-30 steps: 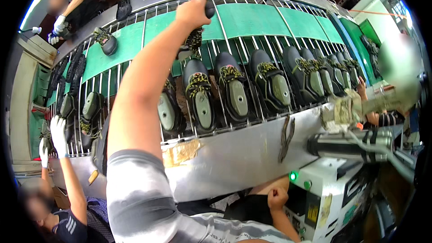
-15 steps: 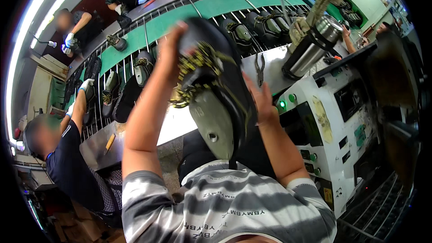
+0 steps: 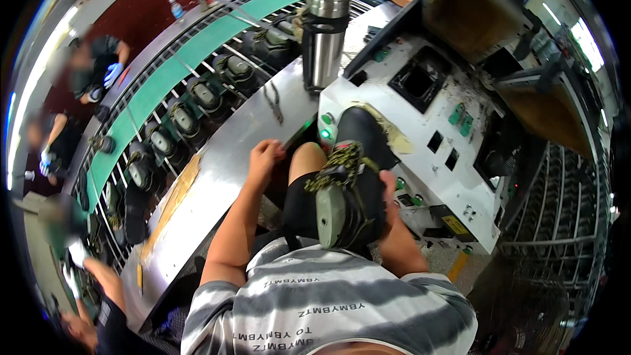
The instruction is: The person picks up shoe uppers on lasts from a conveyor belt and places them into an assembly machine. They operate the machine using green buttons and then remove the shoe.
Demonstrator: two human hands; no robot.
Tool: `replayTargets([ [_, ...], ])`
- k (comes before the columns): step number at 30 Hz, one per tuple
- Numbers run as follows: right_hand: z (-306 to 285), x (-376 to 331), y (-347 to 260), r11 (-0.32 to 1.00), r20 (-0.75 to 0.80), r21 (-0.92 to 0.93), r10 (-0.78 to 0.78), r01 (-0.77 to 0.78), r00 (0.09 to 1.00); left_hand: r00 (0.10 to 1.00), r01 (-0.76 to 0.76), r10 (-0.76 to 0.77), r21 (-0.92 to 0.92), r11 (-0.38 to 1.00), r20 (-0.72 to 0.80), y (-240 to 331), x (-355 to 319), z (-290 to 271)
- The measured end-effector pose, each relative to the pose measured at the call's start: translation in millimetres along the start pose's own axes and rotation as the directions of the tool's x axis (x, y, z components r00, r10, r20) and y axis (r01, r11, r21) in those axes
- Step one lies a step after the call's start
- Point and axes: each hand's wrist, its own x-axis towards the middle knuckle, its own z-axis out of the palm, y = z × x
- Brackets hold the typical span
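A black shoe [image 3: 363, 135] with yellow-and-black laces is held over my lap, its toe pointing away from me. A grey-green shoe last [image 3: 330, 213] fills its opening. My right hand [image 3: 391, 202] grips the shoe's right side near the heel, its fingers partly hidden behind it. My left hand [image 3: 264, 159] is apart from the shoe, by the bench edge, with its fingers curled in and nothing visible in them. Pliers [image 3: 273, 102] lie on the metal bench [image 3: 227, 151] beyond the left hand.
A white machine [image 3: 420, 138] with green buttons stands right of the shoe. A steel thermos [image 3: 327, 49] is on the bench. Several shoes on lasts line a roller conveyor beside a green belt [image 3: 161, 59]. A co-worker's gloved hand [image 3: 77, 253] is at left; a rack [image 3: 559, 197] at right.
My view has turned right, toward the machine. The shoe has come down from over the bench toward my lap. My left hand has let go of it; the right still holds it.
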Motion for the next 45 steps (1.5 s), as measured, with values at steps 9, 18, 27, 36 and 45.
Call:
replayTargets([
  [9, -35.7, 99.4, -296.3, 0.404, -0.276, -0.902, -0.808, 0.15, 0.521, 0.763, -0.113, 0.482, 0.645, 0.756, -0.431, -71.8, 16.0, -155.9],
  [18, -56.0, 248.5, -383.3, 0.021, -0.27, -0.635, -0.943, -0.772, 0.196, 0.779, 0.051, 0.418, 0.712, 0.7, -0.467, -70.7, 9.3, -152.1],
  [27, -68.8, 283.6, -336.1, 0.013, -0.381, -0.414, -0.91, -0.91, 0.16, 0.775, 0.028, 0.412, 0.677, 0.736, -0.479, -81.5, 11.6, -158.6],
  [36, -118.6, 175.9, -227.7, -0.668, 0.326, -0.536, -0.728, -0.517, 0.603, 0.752, -0.032, 0.532, 0.784, 0.62, -0.389, -76.8, 20.5, -143.4],
  [45, -129.4, -71.9, -181.5, -0.518, 0.409, -0.75, -0.852, -0.412, 0.328, 0.972, 0.23, -0.234, -0.218, 0.948, 0.008, -82.7, 45.6, 67.9],
])
